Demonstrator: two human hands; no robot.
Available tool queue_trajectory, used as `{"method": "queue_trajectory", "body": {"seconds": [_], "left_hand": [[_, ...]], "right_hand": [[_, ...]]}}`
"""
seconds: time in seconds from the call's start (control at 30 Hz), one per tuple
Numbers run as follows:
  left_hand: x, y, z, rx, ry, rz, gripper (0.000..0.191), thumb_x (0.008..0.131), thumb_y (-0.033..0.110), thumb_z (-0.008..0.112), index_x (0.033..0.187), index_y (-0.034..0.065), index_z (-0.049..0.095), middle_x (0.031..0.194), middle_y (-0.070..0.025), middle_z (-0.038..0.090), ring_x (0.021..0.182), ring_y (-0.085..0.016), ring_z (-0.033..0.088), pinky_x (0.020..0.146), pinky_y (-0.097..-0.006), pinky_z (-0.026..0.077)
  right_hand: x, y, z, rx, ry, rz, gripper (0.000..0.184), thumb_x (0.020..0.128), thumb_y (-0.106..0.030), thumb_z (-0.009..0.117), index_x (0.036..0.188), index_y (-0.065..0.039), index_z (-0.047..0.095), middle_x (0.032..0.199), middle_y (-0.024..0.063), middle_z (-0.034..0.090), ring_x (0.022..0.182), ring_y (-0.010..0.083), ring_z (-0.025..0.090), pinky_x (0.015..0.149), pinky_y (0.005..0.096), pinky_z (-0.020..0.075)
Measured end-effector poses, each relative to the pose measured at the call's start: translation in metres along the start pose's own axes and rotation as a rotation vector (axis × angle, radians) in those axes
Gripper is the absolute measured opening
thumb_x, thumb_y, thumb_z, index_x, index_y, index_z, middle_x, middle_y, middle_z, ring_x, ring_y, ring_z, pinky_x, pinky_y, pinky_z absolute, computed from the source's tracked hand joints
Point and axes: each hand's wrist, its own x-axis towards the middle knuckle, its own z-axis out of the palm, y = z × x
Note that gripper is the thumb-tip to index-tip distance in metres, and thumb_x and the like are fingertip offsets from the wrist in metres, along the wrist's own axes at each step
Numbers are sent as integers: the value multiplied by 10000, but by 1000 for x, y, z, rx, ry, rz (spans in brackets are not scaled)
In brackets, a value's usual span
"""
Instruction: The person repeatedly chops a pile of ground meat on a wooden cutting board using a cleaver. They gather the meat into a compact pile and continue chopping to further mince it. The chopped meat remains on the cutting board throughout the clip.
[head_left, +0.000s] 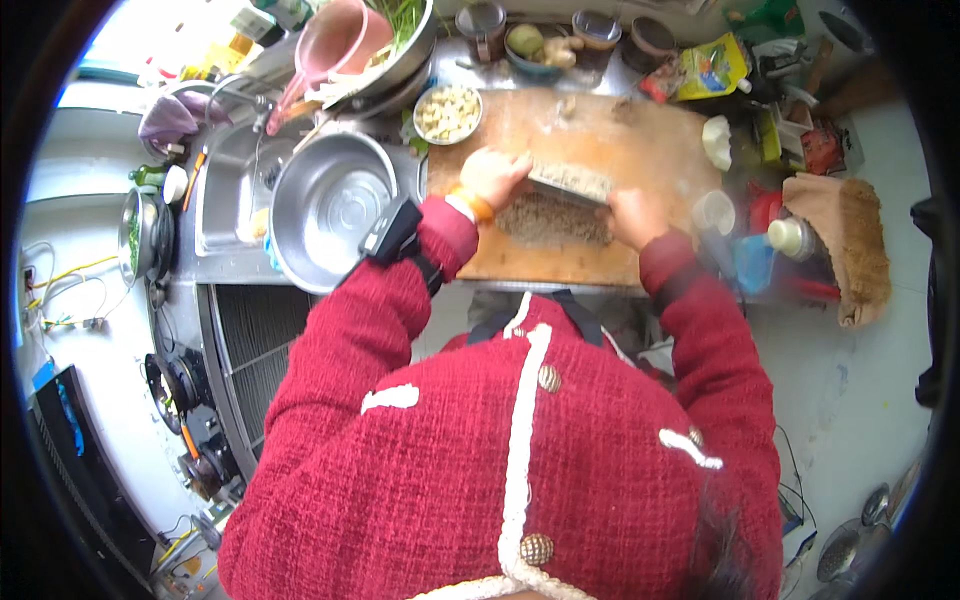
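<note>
My right hand (636, 216) grips the handle end of a kitchen knife (568, 192), whose dark blade spans the gap between my hands. At the blade's other end, the fingers of my left hand (495, 177) close on it. Pale chopped mince (574, 177) lies along the far side of the blade, on it or just behind it; I cannot tell which. Nearer to me, a darker patch of mince (551, 219) is spread over the wooden cutting board (540, 259). Most of the knife's handle is hidden by my right hand.
A bowl of pale diced pieces (448, 114) touches the board's far left corner. Left of it stand a large steel basin (349, 202) and a sink (232, 202). A clear plastic cup (714, 212) and a blue container (752, 262) are to the right.
</note>
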Motion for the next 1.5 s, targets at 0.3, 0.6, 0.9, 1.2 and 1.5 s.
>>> {"method": "queue_trajectory", "body": {"seconds": [0.3, 0.6, 0.9, 1.2, 1.5], "left_hand": [[32, -17, 14, -10, -174, -65, 225, 738, 276, 680, 782, 109, 536, 750, -86, 597, 763, -316, 583, 691, -420, 460], [19, -23, 19, 28, -48, 19, 276, 707, 295, 717, 876, 125, 581, 774, -76, 594, 759, -292, 591, 721, -413, 463], [7, 16, -23, 23, 164, -81, 651, 700, 318, 745, 1277, 140, 502, 1368, -85, 434, 1316, -279, 348, 1125, -546, 52], [-77, 50, -13, -229, 164, -387, 637, 714, 262, 742, 1279, 117, 485, 1345, -112, 423, 1282, -322, 359, 1080, -572, 175], [-109, 37, -6, -196, 200, -469, 604, 724, 256, 728, 1260, 115, 489, 1321, -109, 453, 1267, -317, 385, 1080, -543, 204]], "right_hand": [[14, 7, -21, -14, 17, 44, 212, 777, -269, 664, 802, -59, 659, 761, 172, 666, 730, 358, 653, 643, 457, 517], [10, -4, 3, -1, 28, 122, 210, 780, -255, 644, 755, -49, 675, 769, 184, 667, 717, 351, 659, 631, 442, 525], [-44, -15, 4, 321, 253, 286, 235, 824, -293, 621, 791, -66, 673, 704, 200, 631, 706, 393, 624, 613, 466, 488], [-102, -12, 38, 499, 400, 717, 380, 858, -278, 563, 790, 94, 594, 775, 319, 597, 806, 477, 586, 704, 504, 451], [-92, -2, 73, 484, 256, 845, 360, 857, -251, 518, 819, 99, 590, 830, 322, 608, 832, 477, 591, 761, 509, 460]]}}
